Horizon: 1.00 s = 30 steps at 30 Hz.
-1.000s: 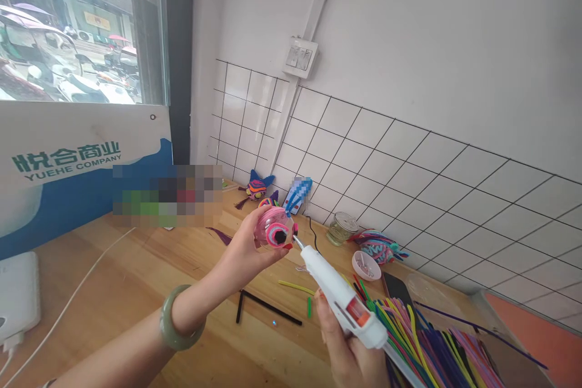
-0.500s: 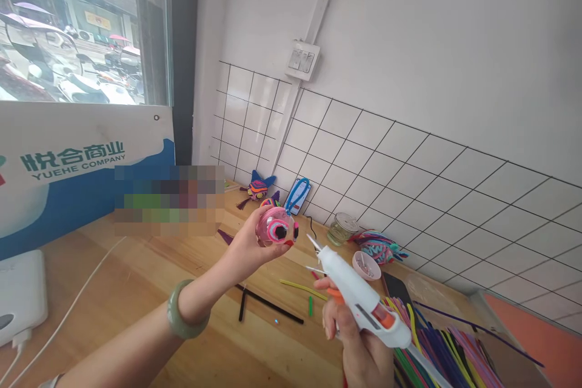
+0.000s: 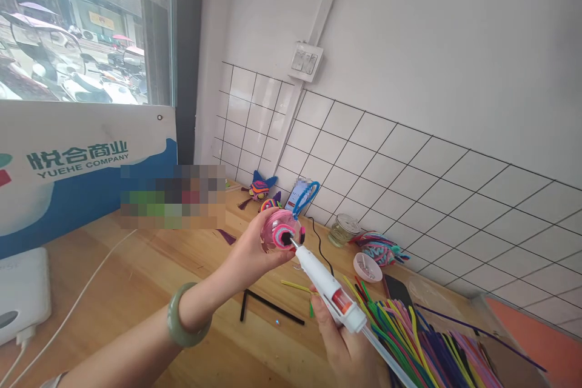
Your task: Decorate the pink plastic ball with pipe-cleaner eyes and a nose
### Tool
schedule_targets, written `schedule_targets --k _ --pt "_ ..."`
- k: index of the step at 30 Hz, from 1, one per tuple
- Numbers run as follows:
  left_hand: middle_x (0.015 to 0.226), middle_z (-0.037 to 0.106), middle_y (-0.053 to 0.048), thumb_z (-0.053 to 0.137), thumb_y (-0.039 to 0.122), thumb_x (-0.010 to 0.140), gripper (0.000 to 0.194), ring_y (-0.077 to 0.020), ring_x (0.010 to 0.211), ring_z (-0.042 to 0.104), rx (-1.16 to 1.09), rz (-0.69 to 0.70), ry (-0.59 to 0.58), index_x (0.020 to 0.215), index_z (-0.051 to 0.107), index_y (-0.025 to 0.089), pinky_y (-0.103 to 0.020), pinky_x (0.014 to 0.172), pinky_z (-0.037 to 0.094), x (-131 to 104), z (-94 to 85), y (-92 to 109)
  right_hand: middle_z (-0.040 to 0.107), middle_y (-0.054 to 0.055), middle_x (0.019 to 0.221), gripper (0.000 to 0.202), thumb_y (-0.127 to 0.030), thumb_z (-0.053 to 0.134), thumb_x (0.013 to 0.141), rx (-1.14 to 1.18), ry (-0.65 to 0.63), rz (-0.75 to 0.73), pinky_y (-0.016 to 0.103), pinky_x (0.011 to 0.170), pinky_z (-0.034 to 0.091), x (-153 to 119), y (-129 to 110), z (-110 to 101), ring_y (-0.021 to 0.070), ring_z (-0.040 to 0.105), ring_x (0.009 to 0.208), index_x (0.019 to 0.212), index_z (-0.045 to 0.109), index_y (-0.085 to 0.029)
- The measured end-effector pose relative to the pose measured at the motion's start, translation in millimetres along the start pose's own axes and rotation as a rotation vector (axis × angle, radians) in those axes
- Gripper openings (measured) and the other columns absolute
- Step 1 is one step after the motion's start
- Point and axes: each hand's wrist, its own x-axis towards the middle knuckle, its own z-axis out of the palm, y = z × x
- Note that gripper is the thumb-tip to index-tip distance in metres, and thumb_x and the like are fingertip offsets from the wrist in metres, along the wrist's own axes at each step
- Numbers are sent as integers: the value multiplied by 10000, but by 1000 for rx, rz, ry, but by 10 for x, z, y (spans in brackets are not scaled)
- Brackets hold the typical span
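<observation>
My left hand (image 3: 252,245), with a green bangle (image 3: 175,315) on its wrist, is closed around a round pink craft piece (image 3: 275,221). The piece has a pink-and-white ringed eye with a black centre, and a blue pipe-cleaner loop (image 3: 310,195) rises from its top. In my right hand (image 3: 343,348) is a white glue gun (image 3: 321,276), a clear glue stick (image 3: 386,354) trailing from its back end. The nozzle tip meets the black eye centre or sits just in front of it; I cannot tell which. My right fingers are partly hidden behind the gun.
Pipe cleaners (image 3: 436,351) lie heaped at the right. Black pipe-cleaner pieces (image 3: 273,306) rest on the wooden table (image 3: 218,351). Along the wall are colourful crafts (image 3: 260,188), a phone (image 3: 297,193), a glass jar (image 3: 343,230) and a pink bowl (image 3: 368,267). A white device (image 3: 25,288) with a cable stands left.
The glue gun has moved left and up, so its nozzle now reaches the black eye centre. My left hand and the pink piece have shifted slightly right.
</observation>
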Motion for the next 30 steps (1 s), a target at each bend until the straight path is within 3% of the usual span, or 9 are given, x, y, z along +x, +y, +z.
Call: schedule_targets --k 10,14,20,30 --pt "1275 539 -130 738 345 691 691 -261 1098 571 77 -16 -10 1279 400 210 -376 869 514 5 -7 9 582 -2 618 148 -305 507 881 -33 2 4 224 510 485 -12 -15 1 137 577 554 787 559 -203" --pt "1249 558 -112 731 340 698 663 -249 1080 582 28 -8 -27 1263 406 220 -368 858 520 -7 6 10 556 -25 592 125 -280 507 877 -49 1 -65 210 485 471 -1 13 1 117 548 496 775 531 -211" --pt "1256 561 -124 738 328 690 673 -261 1091 581 28 -1 -13 1270 417 212 -396 888 507 -2 4 9 565 -5 594 136 -321 524 862 -160 24 -25 234 492 475 -40 41 -27 151 567 524 825 574 -201" --pt "1219 574 -107 739 330 686 663 -236 1036 600 24 -5 -19 1253 417 215 -366 837 531 -2 -4 33 572 -11 604 125 -309 538 851 -111 17 -26 223 495 471 -24 27 -12 145 570 526 794 572 -203"
